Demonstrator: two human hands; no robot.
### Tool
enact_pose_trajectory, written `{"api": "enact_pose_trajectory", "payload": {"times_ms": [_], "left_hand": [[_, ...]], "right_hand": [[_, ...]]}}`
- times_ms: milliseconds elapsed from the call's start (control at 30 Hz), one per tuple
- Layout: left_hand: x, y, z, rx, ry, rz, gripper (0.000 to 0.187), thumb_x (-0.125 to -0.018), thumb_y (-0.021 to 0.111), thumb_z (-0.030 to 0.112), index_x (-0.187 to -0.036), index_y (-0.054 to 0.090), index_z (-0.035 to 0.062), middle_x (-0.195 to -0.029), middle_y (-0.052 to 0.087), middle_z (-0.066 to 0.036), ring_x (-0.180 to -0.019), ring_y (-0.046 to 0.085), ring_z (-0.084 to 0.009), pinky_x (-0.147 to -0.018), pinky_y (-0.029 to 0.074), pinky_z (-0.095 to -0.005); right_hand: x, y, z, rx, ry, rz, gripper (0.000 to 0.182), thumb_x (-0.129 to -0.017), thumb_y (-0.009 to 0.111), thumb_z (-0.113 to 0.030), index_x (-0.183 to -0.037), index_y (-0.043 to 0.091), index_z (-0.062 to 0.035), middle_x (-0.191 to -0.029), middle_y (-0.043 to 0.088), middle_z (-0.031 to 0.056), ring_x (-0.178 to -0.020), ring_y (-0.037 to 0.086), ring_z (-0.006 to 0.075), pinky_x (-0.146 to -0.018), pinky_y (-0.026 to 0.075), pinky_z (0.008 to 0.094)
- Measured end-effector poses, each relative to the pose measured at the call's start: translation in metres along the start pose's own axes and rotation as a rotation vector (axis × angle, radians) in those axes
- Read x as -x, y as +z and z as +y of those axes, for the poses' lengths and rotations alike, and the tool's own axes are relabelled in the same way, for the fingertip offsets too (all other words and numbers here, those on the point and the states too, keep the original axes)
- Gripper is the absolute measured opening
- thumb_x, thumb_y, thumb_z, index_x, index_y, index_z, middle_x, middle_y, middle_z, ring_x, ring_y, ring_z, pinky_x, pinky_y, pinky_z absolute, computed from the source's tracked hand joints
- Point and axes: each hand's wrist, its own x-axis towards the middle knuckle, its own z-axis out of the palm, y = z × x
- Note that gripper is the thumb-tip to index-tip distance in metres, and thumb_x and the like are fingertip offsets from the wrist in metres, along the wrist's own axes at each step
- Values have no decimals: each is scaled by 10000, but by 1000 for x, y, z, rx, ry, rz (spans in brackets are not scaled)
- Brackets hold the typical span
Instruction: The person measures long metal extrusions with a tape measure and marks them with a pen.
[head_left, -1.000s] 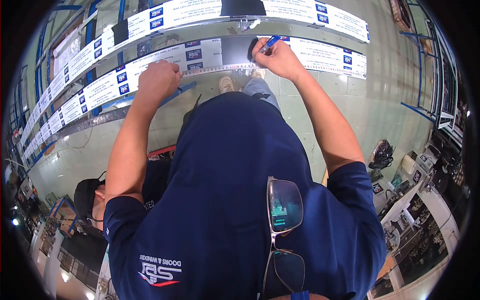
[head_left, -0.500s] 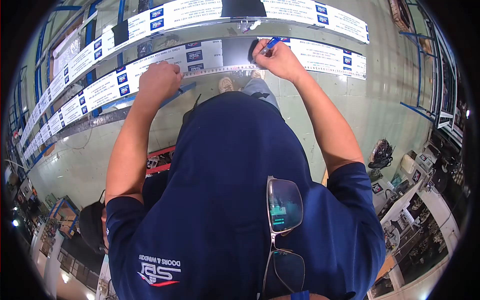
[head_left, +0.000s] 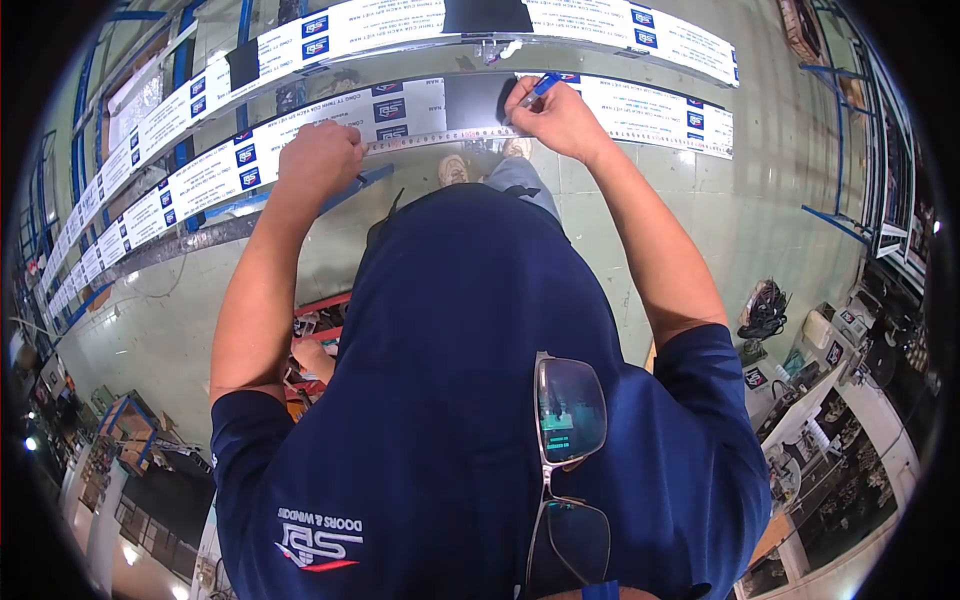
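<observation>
A long metal profile point(head_left: 478, 100) with printed white protective film lies across in front of me; one stretch of its face is bare and dark. Along its near edge runs a tape measure point(head_left: 420, 141) with its numbers showing. My left hand point(head_left: 322, 160) is closed at the tape's left end, its fingertips pressed on the profile. In my right hand point(head_left: 556, 120) is a blue pen point(head_left: 546, 84), gripped between thumb and fingers. That hand rests at the right end of the bare stretch, over the tape; the pen's tip is hard to make out.
A second film-covered profile point(head_left: 585, 22) lies parallel beyond the first, with a dark patch on top. Blue metal racks point(head_left: 835, 225) stand at the right. At lower left, another person's hand point(head_left: 314, 358) is near a red frame point(head_left: 325, 303). Black cables point(head_left: 763, 310) lie on the floor.
Both my hands stay nearly where they were, the pen still at the same spot. The other person's dark-capped head has left the lower left, and their hand has appeared by the red frame.
</observation>
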Motion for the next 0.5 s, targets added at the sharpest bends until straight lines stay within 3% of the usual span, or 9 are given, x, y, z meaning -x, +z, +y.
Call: {"api": "enact_pose_trajectory", "payload": {"times_ms": [500], "left_hand": [[0,1,-1,13,8,19,287,-979,578,330,-1079,767,138,-1093,713,-131,-1058,668,-360,-901,560,-491]], "right_hand": [[1,-1,-1,10,18,-1,102,-795,652,-145,-820,682,-51,-626,624,22,-566,572,102,-579,452,278]]}}
